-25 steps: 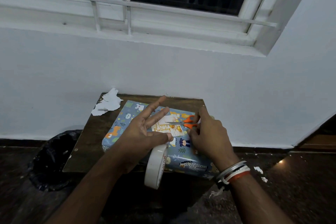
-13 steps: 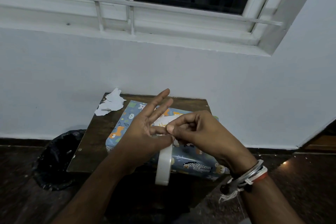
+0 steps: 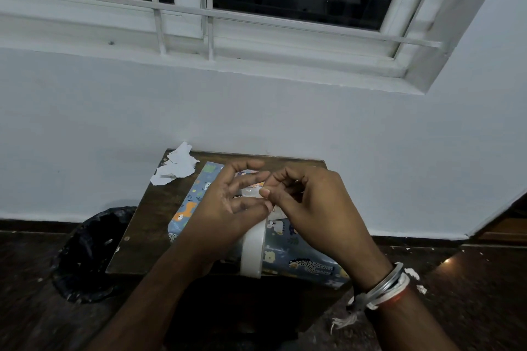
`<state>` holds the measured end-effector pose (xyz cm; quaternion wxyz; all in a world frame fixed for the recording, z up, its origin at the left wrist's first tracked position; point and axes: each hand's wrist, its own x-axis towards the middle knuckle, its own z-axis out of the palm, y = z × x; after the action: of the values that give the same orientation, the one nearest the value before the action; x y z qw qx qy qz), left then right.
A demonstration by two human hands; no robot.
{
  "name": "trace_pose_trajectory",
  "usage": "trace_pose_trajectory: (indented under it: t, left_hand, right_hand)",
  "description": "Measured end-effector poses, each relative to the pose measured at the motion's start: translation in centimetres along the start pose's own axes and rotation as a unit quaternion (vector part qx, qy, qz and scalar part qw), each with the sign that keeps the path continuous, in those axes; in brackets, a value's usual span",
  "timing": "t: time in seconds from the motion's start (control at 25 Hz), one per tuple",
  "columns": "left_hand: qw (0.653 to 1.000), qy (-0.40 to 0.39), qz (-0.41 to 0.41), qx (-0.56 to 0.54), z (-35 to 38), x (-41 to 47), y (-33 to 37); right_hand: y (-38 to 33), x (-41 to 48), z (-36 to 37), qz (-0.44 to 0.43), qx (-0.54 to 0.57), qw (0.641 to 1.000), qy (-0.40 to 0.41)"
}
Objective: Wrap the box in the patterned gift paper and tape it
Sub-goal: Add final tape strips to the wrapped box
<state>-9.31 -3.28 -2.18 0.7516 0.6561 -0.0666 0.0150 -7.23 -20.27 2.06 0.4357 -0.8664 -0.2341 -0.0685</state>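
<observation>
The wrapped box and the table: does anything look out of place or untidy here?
Yes. The wrapped box seems to stick out past the near right edge of the table. Torn white paper scraps lie on its far left corner, and smaller white bits lie on the floor at the right.

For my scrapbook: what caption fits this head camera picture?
Left hand holds the tape roll, right hand pinches its end, above the wrapped box.

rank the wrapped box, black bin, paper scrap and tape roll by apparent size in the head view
1. wrapped box, though partly covered
2. black bin
3. paper scrap and tape roll: look alike; the roll is edge-on and nearer, so unranked
</observation>
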Motion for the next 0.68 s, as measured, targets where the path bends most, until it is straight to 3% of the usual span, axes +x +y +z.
trace_pose_trajectory:
  t: [0.32,0.68]
  left_hand:
    - [0.991,0.061,-0.033,0.112,-0.1,0.1,-0.6]
    - [0.965,0.147,0.008,0.217,0.2,-0.1,-0.7]
  right_hand:
    - [0.5,0.1,-0.6,0.033,0.092,0.995,-0.015]
    - [1.5,0.2,-0.5,0.046,0.149,0.988,0.017]
